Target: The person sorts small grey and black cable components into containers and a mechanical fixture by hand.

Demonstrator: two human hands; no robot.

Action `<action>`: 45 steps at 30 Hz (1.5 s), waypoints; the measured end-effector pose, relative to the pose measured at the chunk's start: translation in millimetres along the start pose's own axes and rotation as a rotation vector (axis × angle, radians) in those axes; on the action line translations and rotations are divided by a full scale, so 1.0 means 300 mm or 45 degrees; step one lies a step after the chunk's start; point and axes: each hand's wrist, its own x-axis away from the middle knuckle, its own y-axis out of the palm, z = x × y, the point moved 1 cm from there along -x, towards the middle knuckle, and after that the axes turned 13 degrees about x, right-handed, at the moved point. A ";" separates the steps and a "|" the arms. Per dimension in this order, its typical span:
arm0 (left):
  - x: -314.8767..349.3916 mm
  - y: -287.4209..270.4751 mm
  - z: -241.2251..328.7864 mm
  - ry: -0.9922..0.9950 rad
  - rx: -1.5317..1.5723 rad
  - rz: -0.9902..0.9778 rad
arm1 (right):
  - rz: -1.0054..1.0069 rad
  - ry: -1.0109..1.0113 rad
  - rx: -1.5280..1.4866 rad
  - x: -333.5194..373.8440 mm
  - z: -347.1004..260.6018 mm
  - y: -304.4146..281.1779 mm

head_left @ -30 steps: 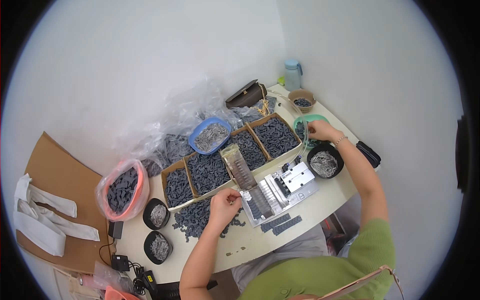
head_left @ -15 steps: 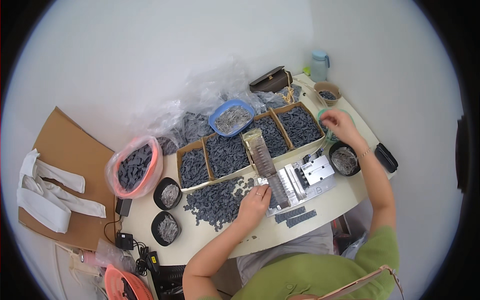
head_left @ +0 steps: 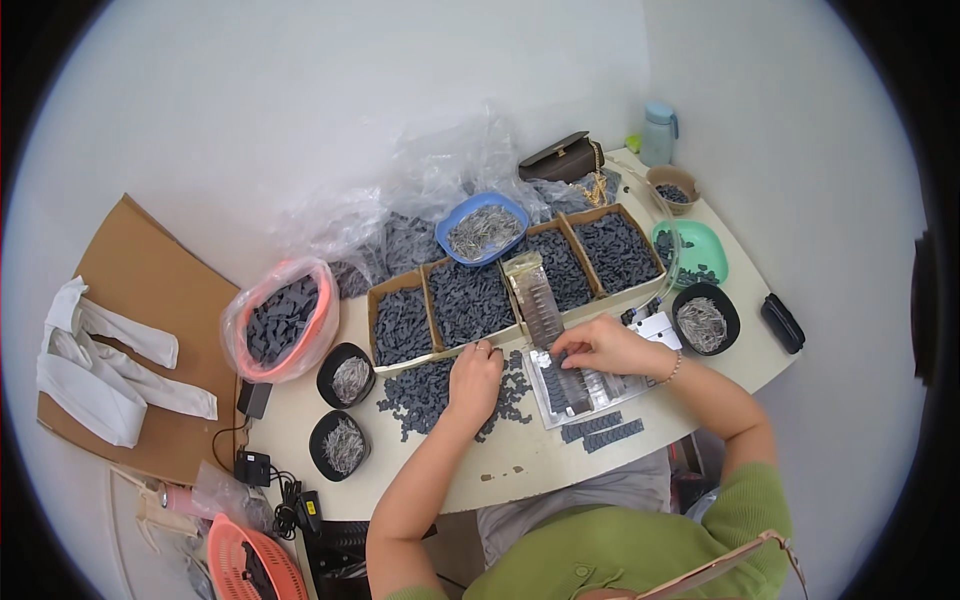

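My left hand (head_left: 476, 380) is over a loose pile of small dark grey pieces (head_left: 418, 402), its fingers curled down and pressed together against the pieces. Whatever lies under its fingertips is hidden. My right hand (head_left: 612, 346) pinches just above a silver metal fixture (head_left: 597, 391); anything between its fingertips is too small to name. A clear ribbed strip (head_left: 538, 312) leans from the divided box onto this fixture. Grey pieces sit in a row along the fixture's left part. Two flat grey strips (head_left: 603, 430) lie in front of it.
Behind stands a divided cardboard box (head_left: 432, 312) of grey pieces, with a blue tray (head_left: 520, 212) of metal pins on it. Black bowls of pins (head_left: 339, 445) (head_left: 733, 322) flank the work. A green bowl (head_left: 712, 245) and a black case (head_left: 782, 323) are at right.
My right hand has come from the green bowl to the metal fixture. My left hand has left the fixture and moved left onto the loose pile. The view has shifted slightly.
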 end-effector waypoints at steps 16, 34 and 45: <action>-0.029 0.057 0.159 0.253 0.368 0.228 | 0.428 -0.279 0.474 0.024 0.024 0.068; 0.046 -0.018 0.133 0.140 0.400 0.104 | 0.485 -0.293 0.729 -0.042 0.013 0.116; -0.059 0.069 0.120 0.092 0.474 0.180 | 0.562 -0.191 0.544 -0.007 0.016 0.070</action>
